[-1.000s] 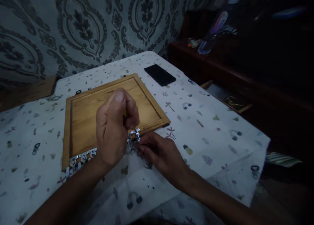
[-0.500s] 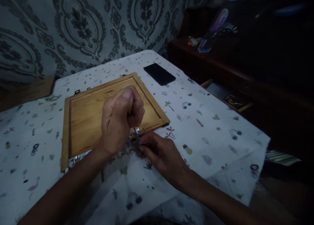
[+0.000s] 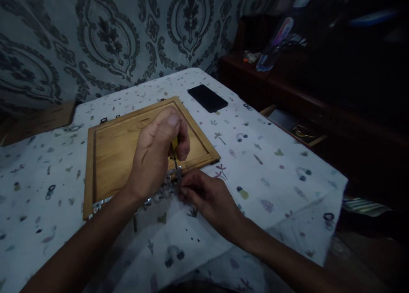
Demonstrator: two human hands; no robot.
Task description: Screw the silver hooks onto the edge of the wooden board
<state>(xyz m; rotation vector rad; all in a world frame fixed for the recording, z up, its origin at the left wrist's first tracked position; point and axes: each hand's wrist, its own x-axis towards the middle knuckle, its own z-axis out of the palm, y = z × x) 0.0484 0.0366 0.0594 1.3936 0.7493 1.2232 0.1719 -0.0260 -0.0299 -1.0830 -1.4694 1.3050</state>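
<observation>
My left hand [image 3: 156,152] is closed around the yellow handle of a screwdriver [image 3: 174,144], held upright with its shaft pointing down. The tip meets a shiny metal fitting [image 3: 174,173] at the near edge of a framed wooden panel [image 3: 115,156]. Low beside that fitting, my right hand [image 3: 207,195] has thumb and fingers pinched together at the metal's right end. More metal fittings [image 3: 99,205] run along the panel's near edge, partly covered by my left forearm. The panel lies flat.
A patterned white cloth covers the table [image 3: 271,169]. A black phone-like slab [image 3: 207,98] lies beyond the panel. Cardboard [image 3: 47,118] sits at the left. To the right stand dark furniture with an open drawer [image 3: 294,124] and a plastic bottle [image 3: 276,41].
My left hand has turned slightly, and more of the screwdriver's yellow handle and shaft shows. My right hand stays almost in place. The view has shifted a little.
</observation>
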